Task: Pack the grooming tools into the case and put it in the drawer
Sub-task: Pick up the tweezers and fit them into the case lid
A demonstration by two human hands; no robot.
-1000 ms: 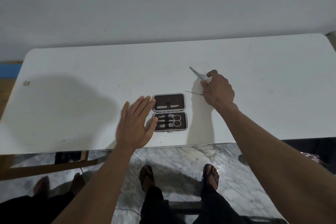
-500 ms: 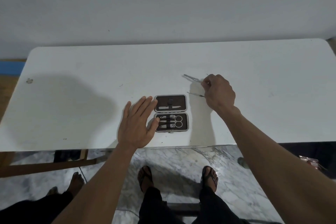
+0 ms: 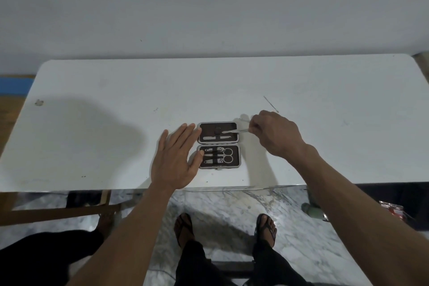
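Observation:
A small brown grooming case (image 3: 238,144) lies open on the white table (image 3: 92,137). Its near half holds scissors (image 3: 228,155), clippers and other tools under a strap. A flat tool lies in the far half. My right hand (image 3: 276,134) pinches metal tweezers (image 3: 235,131), whose tip is over the far half of the case. Flat on the table with fingers spread, my left hand (image 3: 178,160) touches the case's left edge. One thin metal tool (image 3: 270,104) lies loose on the table behind my right hand, and another thin tool (image 3: 244,120) lies by its fingers.
The table's near edge runs just below the case. A marble floor and my sandalled feet (image 3: 185,227) show beneath it. A wooden frame (image 3: 58,212) stands lower left. A wall rises behind the table. No drawer is in view.
My right hand carried the tweezers left and nearer, from the bare table to above the case's far half. A thin tool it covered now shows behind it. My left hand stayed put.

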